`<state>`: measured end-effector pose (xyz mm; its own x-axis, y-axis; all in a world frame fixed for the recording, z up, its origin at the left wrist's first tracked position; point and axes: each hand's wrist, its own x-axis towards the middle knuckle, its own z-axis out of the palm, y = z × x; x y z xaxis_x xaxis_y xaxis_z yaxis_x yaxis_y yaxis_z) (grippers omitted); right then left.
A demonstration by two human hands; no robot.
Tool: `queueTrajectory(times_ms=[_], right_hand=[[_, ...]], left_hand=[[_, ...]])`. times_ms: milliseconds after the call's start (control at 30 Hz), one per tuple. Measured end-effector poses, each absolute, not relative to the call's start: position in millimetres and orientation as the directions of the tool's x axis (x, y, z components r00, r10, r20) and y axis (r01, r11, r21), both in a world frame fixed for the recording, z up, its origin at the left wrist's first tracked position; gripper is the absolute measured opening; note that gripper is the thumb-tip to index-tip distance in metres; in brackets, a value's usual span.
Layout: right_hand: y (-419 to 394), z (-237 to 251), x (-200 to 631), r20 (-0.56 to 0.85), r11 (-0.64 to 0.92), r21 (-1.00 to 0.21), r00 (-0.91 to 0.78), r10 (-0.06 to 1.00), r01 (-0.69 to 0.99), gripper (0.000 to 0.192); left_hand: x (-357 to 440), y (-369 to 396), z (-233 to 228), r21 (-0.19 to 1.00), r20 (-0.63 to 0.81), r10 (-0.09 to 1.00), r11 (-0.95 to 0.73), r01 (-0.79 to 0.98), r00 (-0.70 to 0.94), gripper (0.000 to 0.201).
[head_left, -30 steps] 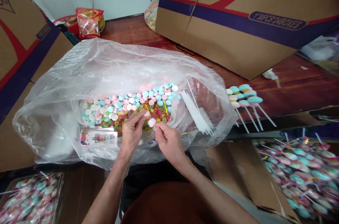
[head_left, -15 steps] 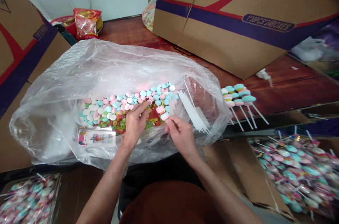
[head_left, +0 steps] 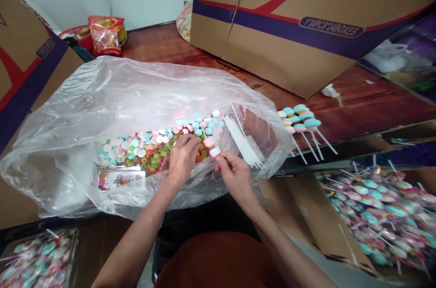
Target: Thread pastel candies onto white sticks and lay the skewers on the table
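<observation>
A half-built candy skewer (head_left: 211, 146) sits at the mouth of the clear bag (head_left: 112, 97), its stick pinched in the right hand (head_left: 235, 174); the stick itself is mostly hidden by the fingers. The left hand (head_left: 182, 158) reaches into the bag, fingertips closed over loose candies (head_left: 150, 142); whether it grips one cannot be seen. White sticks (head_left: 241, 142) lie inside too. Finished skewers (head_left: 301, 124) rest on the wooden surface (head_left: 368, 106).
</observation>
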<state>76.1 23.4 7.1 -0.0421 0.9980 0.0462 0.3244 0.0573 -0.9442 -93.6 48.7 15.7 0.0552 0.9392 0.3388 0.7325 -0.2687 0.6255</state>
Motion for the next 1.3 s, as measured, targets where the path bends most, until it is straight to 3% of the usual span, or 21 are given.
queueTrajectory(times_ms=[133, 267, 333, 400, 467, 567, 1000, 1300], right_hand=[[20.8, 6.5, 78.1, 0.039, 0.055, -0.944, -0.054, 0.998, 0.326, 0.031], [18.3, 5.0, 79.1, 0.024, 0.051, -0.951, -0.091, 0.996, 0.306, 0.028], [17.6, 5.5, 78.8, 0.026, 0.056, -0.958, -0.109, 0.994, 0.282, 0.027], [16.8, 7.7, 77.3, 0.027, 0.063, -0.963, -0.139, 0.990, 0.261, 0.029], [15.7, 11.5, 74.6, 0.032, 0.078, -0.961, -0.174, 0.984, 0.264, 0.030], [13.5, 18.1, 69.2, 0.084, 0.141, -0.945, -0.196, 0.977, 0.296, 0.030], [11.7, 28.8, 62.4, 0.378, 0.429, -0.822, -0.205, 0.903, 0.375, 0.021], [13.1, 23.6, 56.1, 0.364, 0.424, -0.800, -0.220, 0.905, 0.423, 0.023]], left_hand=[[-87.1, 52.3, 16.5, 0.540, 0.199, 0.971, -0.224, 0.811, 0.135, 0.020], [-93.4, 53.5, 15.6, 0.731, 0.219, 0.976, -0.178, 0.659, 0.022, 0.020], [-98.6, 53.1, 14.4, 0.903, 0.176, 0.975, -0.106, 0.417, -0.133, 0.012], [-104.2, 52.4, 14.8, 0.999, 0.018, 0.968, -0.007, 0.046, -0.251, 0.011], [-109.6, 51.1, 18.2, 0.955, -0.161, 0.951, 0.083, -0.285, -0.262, 0.026], [-115.5, 48.2, 26.5, 0.850, -0.301, 0.925, 0.151, -0.504, -0.230, 0.039], [-116.9, 38.8, 38.5, 0.783, -0.381, 0.895, 0.178, -0.596, -0.234, 0.045], [-110.1, 34.6, 36.6, 0.856, -0.296, 0.923, 0.141, -0.497, -0.248, 0.038]])
